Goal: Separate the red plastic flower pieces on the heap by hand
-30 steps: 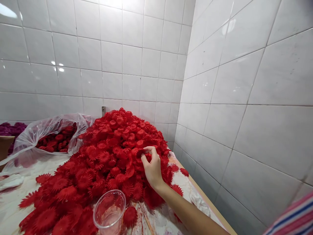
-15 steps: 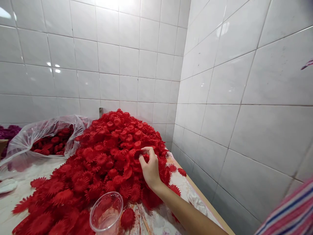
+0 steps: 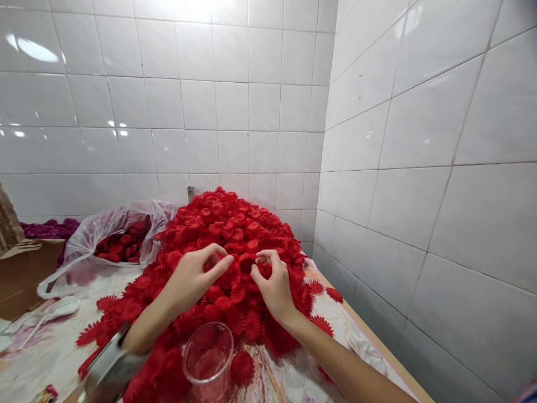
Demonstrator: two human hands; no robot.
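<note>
A large heap of red, round, fringed flower pieces (image 3: 237, 221) covers the middle of the table. My right hand (image 3: 274, 285) is in front of the heap, with thumb and forefinger closed on a red flower piece (image 3: 247, 264). To its left is my left hand (image 3: 195, 274), thumb and forefinger tips brought together close to that same piece. Anything between those tips is too small to make out. A watch-like band (image 3: 113, 358) sits on my left wrist. Below both hands stands a clear plastic cup (image 3: 208, 372) with pinkish residue inside.
At left, a clear plastic bag (image 3: 86, 246) lies open with darker red flower pieces (image 3: 126, 243) in it. Beside it are a cardboard box (image 3: 29, 274) and purple pieces (image 3: 50, 228). Thin sticks (image 3: 271, 372) lie near the cup. Tiled walls (image 3: 377, 196) border the table behind and right.
My left hand has come into view from the lower left and moved up beside the right hand. My right hand keeps its pinch on the red flower piece. The view has swung slightly left.
</note>
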